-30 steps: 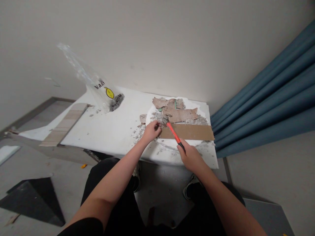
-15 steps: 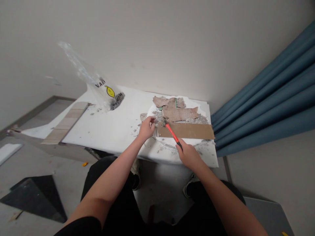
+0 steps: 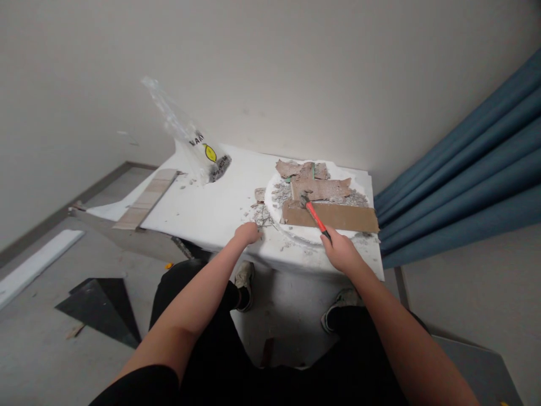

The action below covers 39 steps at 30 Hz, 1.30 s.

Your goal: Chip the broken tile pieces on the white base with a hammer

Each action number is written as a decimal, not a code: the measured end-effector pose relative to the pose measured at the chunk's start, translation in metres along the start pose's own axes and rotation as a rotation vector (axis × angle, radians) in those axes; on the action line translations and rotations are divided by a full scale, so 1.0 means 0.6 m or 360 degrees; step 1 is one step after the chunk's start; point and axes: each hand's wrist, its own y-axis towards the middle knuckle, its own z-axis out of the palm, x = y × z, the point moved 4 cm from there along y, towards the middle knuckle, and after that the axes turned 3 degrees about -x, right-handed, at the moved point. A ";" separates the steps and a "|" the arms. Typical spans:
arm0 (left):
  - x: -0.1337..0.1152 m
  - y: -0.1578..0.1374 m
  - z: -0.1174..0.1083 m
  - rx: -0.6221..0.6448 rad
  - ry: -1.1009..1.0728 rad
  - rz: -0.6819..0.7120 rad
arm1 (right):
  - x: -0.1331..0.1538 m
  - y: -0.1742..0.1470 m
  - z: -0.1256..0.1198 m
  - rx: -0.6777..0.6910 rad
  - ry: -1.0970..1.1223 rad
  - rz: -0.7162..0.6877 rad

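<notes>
The right hand (image 3: 343, 252) is wrapped around the black end of a hammer (image 3: 315, 217) with a red and black handle. The left hand (image 3: 247, 233) is curled up over the near edge of the white tabletop (image 3: 203, 217), and I cannot tell if there is anything in it. Small gray bits (image 3: 262, 215) lie just past it.

The hammer's gray head is over the place where a flat brown strip (image 3: 353, 217) meets a torn brown piece (image 3: 333, 189). I cannot tell if it touches them. The strip goes over to the right edge of the tabletop. Under these is a round white board (image 3: 302, 232) with gray crumbs (image 3: 358, 198) on it. Another torn piece (image 3: 291, 169) lies nearer the far edge.

Farther left, a clear bag (image 3: 181, 129) with a yellow lemon picture stands near the far edge. A light brown strip (image 3: 147, 198) lies toward the left end. A blue curtain (image 3: 486, 175) hangs by the right edge.
</notes>
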 end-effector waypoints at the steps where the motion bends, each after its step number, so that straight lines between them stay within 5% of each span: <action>1: -0.003 -0.003 0.005 0.0006 0.0003 -0.0018 | -0.003 0.002 0.002 0.0003 -0.0009 -0.0007; 15: -0.029 -0.025 0.005 -0.0028 0.0102 -0.0103 | -0.024 0.009 0.016 -0.0131 0.0015 -0.0115; 23: -0.035 -0.016 -0.098 -0.0613 -0.0403 0.0029 | -0.036 0.018 0.017 -0.0188 0.0105 -0.0194; 27: -0.059 -0.007 -0.123 -0.0656 -0.0738 0.0188 | -0.031 0.020 0.015 -0.0166 0.0122 -0.0189; 30: -0.062 -0.007 -0.109 -0.0544 -0.0535 0.0110 | -0.031 0.017 0.015 -0.0141 0.0107 -0.0160; 35: -0.044 -0.026 -0.030 0.0087 0.0008 0.0196 | -0.038 0.015 0.014 -0.0109 0.0076 -0.0159; 39: -0.051 -0.041 0.007 0.0008 0.0060 0.0237 | -0.036 0.018 0.010 -0.0085 0.0069 -0.0178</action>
